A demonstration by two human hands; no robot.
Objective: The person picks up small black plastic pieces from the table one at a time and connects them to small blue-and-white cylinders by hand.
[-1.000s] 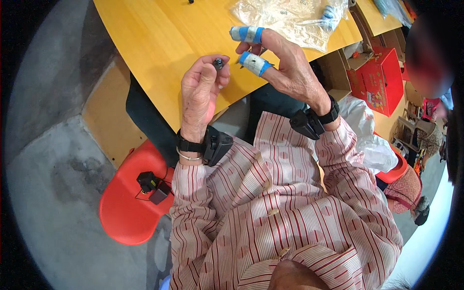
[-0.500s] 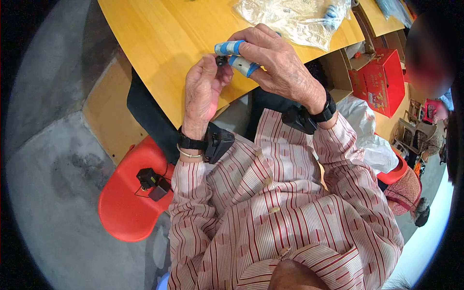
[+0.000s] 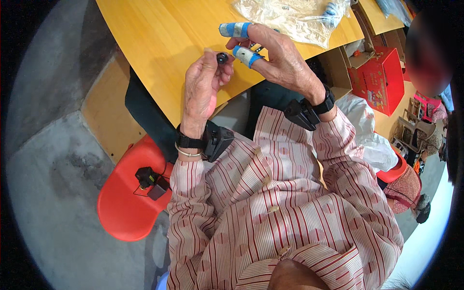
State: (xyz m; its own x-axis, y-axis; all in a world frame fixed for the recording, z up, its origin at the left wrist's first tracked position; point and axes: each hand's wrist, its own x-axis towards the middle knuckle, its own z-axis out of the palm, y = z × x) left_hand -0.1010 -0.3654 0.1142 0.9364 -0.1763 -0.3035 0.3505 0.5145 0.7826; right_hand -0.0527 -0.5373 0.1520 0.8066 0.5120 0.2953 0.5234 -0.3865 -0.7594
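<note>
My left hand is over the table edge, its thumb and fingers pinching a small round black part. Just to the right is my right hand, thumb and index finger spread apart. Blue-and-white tape wraps that index finger, and more of it covers the thumb. Small dark bits show between the thumb and the curled fingers of my right hand, too small to name. A gap separates the right fingertips from the black part.
A clear plastic bag lies on the yellow table, with something blue in it. Right of the table stand cardboard boxes and a red box. At lower left, a red stool bears small black devices.
My right thumb and index finger have come off the black part and spread apart. More of the part now shows in my left hand, which has hardly moved.
</note>
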